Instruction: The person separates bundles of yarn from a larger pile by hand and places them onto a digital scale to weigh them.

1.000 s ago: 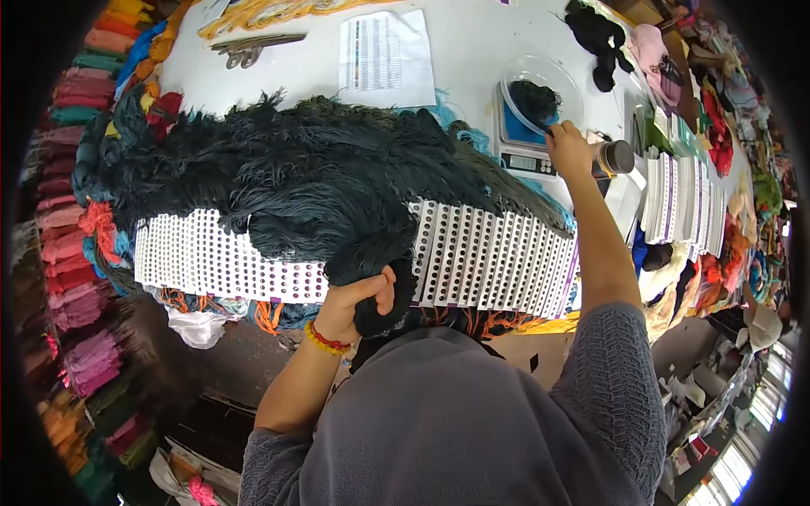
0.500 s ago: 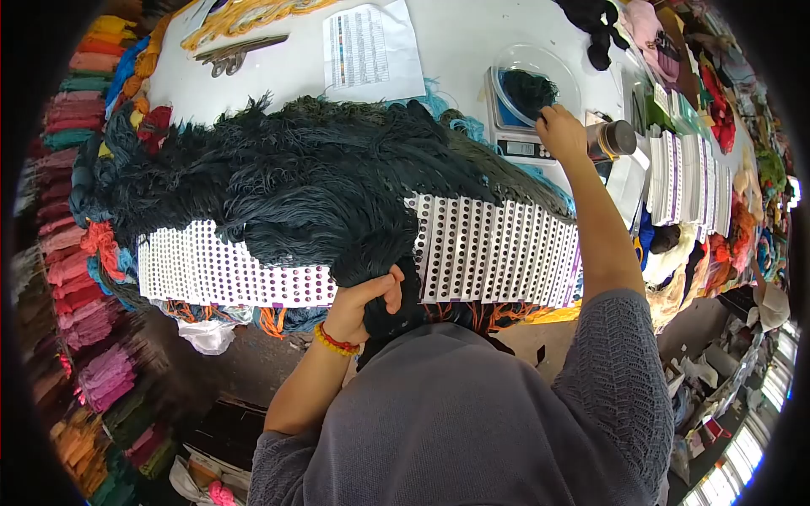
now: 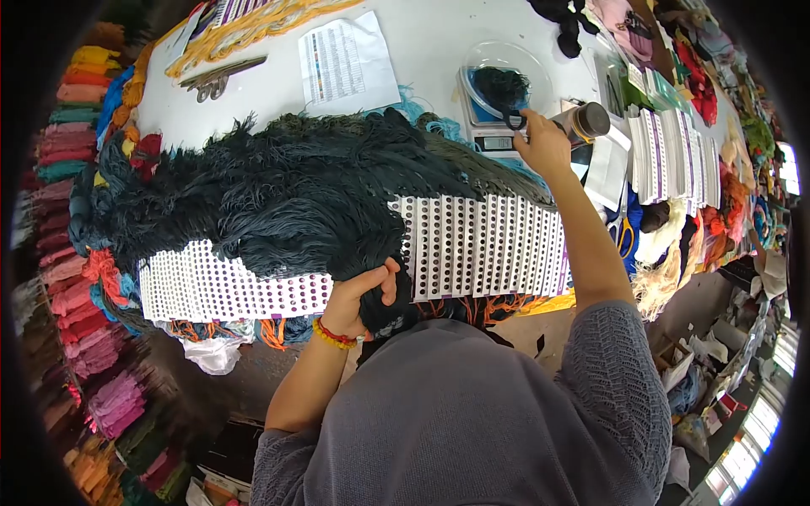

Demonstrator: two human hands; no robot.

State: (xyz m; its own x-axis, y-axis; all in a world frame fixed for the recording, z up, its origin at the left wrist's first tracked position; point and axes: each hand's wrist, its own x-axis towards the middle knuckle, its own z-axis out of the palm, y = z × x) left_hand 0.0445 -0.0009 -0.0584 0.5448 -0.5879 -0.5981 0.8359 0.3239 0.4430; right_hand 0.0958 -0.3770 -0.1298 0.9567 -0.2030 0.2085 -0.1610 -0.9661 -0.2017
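Note:
My left hand (image 3: pixel 361 295) is closed around the gathered end of a thick bundle of dark blue-green yarn (image 3: pixel 287 223), low in front of my body. The bundle spreads left and away over white cards with rows of holes (image 3: pixel 481 249). On the right, my right hand (image 3: pixel 544 145) pinches a dark loop of yarn at the near edge of a clear plastic bowl (image 3: pixel 544 72). This loop runs to the small dark yarn clump (image 3: pixel 499 86) inside the bowl. Under the bowl is a digital scale (image 3: pixel 494 143), its display just left of my fingers.
Right of my hand lies a dark-capped cylindrical container (image 3: pixel 589 122), with stacked hole cards (image 3: pixel 671 156) beyond. Yellow-handled scissors (image 3: pixel 625 236) lie near my right forearm. A printed sheet (image 3: pixel 348 63), metal scissors (image 3: pixel 215 83) and yellow yarn (image 3: pixel 253 38) are at the back.
My right hand has drawn back slightly from the bowl, and a dark yarn loop now shows between its fingers and the clump. My left hand keeps its hold. The view has shifted slightly.

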